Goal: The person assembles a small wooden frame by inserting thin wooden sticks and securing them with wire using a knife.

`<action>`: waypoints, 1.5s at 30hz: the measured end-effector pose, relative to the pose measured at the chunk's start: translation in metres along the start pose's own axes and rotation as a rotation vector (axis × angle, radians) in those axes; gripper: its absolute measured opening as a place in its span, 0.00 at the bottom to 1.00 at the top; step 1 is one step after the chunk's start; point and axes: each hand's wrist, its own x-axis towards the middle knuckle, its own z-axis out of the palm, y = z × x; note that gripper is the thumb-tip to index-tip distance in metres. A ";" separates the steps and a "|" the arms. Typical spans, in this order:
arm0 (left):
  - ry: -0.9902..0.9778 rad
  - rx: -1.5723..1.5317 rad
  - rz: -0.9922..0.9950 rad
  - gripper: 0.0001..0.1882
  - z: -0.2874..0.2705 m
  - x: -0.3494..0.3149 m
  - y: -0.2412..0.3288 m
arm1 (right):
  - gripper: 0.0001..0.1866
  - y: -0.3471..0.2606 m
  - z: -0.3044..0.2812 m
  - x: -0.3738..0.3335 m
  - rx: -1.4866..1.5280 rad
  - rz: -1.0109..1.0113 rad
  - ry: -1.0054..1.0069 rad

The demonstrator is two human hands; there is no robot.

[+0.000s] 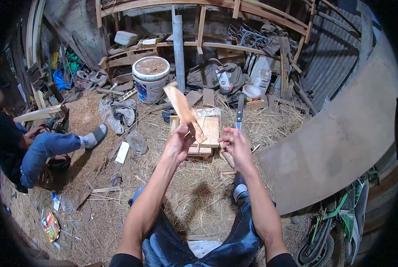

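My left hand (177,143) is closed around the lower part of a flat, pale piece of wood (181,104), which tilts up and away to the left. Its upper end is slightly blurred. Loosely bent, with gaps between the fingers, my right hand (235,144) shows nothing gripped in it. Just beyond that hand is a knife (240,109), dark handle pointing away and blade toward me; the hand hides the blade's lower end. Between and beyond my hands stands a low wooden block or stool (211,129) with a pale top.
Straw and shavings cover the ground. A white bucket (151,82) stands beyond, beside a grey post (178,53). On the right leans a large curved sheet (332,151), above a green-and-white motorbike (341,213). Another person (43,142) sits at left. A small tub (252,92) lies beyond the knife.
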 end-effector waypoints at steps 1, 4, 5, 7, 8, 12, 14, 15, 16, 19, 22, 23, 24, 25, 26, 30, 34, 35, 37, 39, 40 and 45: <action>0.024 -0.055 0.024 0.16 0.001 -0.002 0.002 | 0.19 -0.002 0.001 0.001 0.229 -0.008 -0.031; 0.009 -0.046 -0.022 0.17 0.000 -0.002 0.010 | 0.17 -0.010 0.005 -0.005 0.367 0.053 -0.091; -0.029 -0.015 -0.005 0.16 -0.001 -0.003 0.011 | 0.13 -0.004 0.001 -0.003 0.446 0.045 -0.184; -0.072 0.041 0.002 0.16 0.002 -0.009 0.010 | 0.11 -0.005 0.007 -0.007 0.044 -0.043 -0.117; -0.092 0.069 0.005 0.16 0.005 -0.013 0.010 | 0.11 -0.006 0.012 -0.009 -0.156 -0.085 -0.083; -0.027 0.051 0.100 0.16 0.013 -0.025 0.004 | 0.10 -0.012 0.035 -0.019 -0.318 -0.271 0.007; -0.042 0.074 0.194 0.17 0.018 -0.029 0.002 | 0.11 -0.011 0.039 -0.019 -0.228 -0.299 0.039; -0.044 0.100 0.215 0.17 0.018 -0.031 0.001 | 0.11 -0.012 0.040 -0.020 -0.227 -0.297 0.052; -0.049 0.123 0.235 0.17 0.020 -0.032 0.001 | 0.11 -0.013 0.040 -0.020 -0.228 -0.296 0.067; -0.057 0.148 0.235 0.20 0.026 -0.035 -0.001 | 0.11 -0.008 0.035 -0.016 -0.292 -0.407 0.077; -0.084 0.165 0.262 0.22 0.030 -0.035 -0.002 | 0.10 -0.007 0.036 -0.013 -0.284 -0.544 0.099; -0.105 0.176 0.270 0.22 0.028 -0.035 -0.003 | 0.08 -0.007 0.035 -0.015 -0.310 -0.468 0.141; -0.127 0.186 0.277 0.22 0.027 -0.035 -0.004 | 0.08 -0.005 0.033 -0.015 -0.346 -0.488 0.156; -0.135 0.192 0.279 0.21 0.026 -0.036 -0.005 | 0.07 -0.003 0.034 -0.014 -0.380 -0.507 0.171; -0.141 0.215 0.298 0.20 0.027 -0.036 -0.004 | 0.07 -0.003 0.034 -0.014 -0.415 -0.525 0.187; -0.184 0.413 0.344 0.19 0.037 -0.044 0.002 | 0.06 -0.005 0.029 -0.014 -0.474 -0.657 0.264; -0.229 0.429 0.353 0.21 0.035 -0.047 0.001 | 0.06 -0.016 0.033 -0.019 -0.511 -0.549 0.290; -0.229 0.422 0.369 0.21 0.036 -0.048 0.000 | 0.05 -0.018 0.032 -0.020 -0.642 -0.685 0.311; -0.240 0.415 0.398 0.21 0.038 -0.047 -0.001 | 0.04 -0.014 0.032 -0.017 -0.570 -0.775 0.332; -0.264 0.415 0.423 0.21 0.039 -0.045 -0.003 | 0.04 -0.011 0.034 -0.016 -0.508 -0.781 0.354; -0.266 0.412 0.427 0.20 0.039 -0.045 -0.002 | 0.04 -0.010 0.034 -0.015 -0.494 -0.785 0.350; -0.254 0.376 0.419 0.19 0.043 -0.046 -0.003 | 0.03 -0.008 0.032 -0.012 -0.421 -0.767 0.351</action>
